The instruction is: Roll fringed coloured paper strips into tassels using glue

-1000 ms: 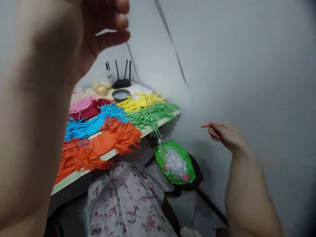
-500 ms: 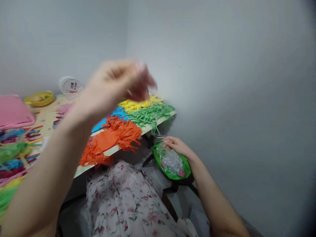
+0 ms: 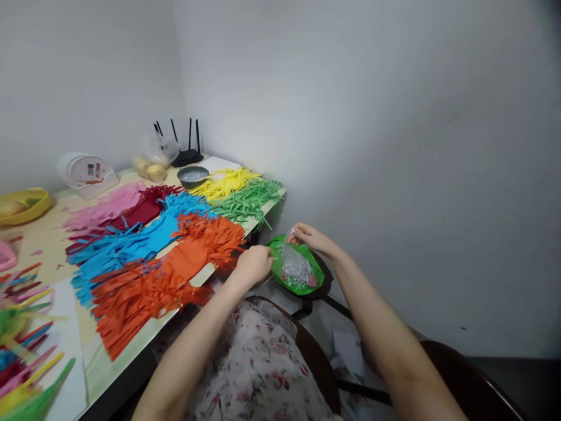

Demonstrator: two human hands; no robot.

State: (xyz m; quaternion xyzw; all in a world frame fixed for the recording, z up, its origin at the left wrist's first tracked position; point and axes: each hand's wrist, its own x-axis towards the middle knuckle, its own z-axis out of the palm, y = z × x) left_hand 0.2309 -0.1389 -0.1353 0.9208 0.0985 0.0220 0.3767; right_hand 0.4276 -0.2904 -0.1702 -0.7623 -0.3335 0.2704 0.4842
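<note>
Since the frame half a second ago, the left hand (image 3: pixel 254 264) has come down from in front of the wall (image 3: pixel 372 146) to the near side of the green plastic (image 3: pixel 316 266). The clear strands (image 3: pixel 298 266) lie on that plastic in a loose, tangled, glossy heap, with a pink piece (image 3: pixel 312 282) at the lower end and a thin bunch rising at the other. The right hand (image 3: pixel 312 238) pinches this bunch between bent fingertips; the left fingers are curled together, and whether they grip anything I cannot tell. A dark stool (image 3: pixel 326 283) bears the plastic, just beside the table (image 3: pixel 99 363).

On the tabletop, orange fringe (image 3: pixel 186 257) lies nearest, then blue, with green and yellow toward the corner. Beyond, a dark bowl (image 3: pixel 193 185) holds clear bits, a see-through bag (image 3: pixel 160 149) holds yellowish lumps, and a yellow basket (image 3: pixel 40 210) holds a rounded, pale brown item.
</note>
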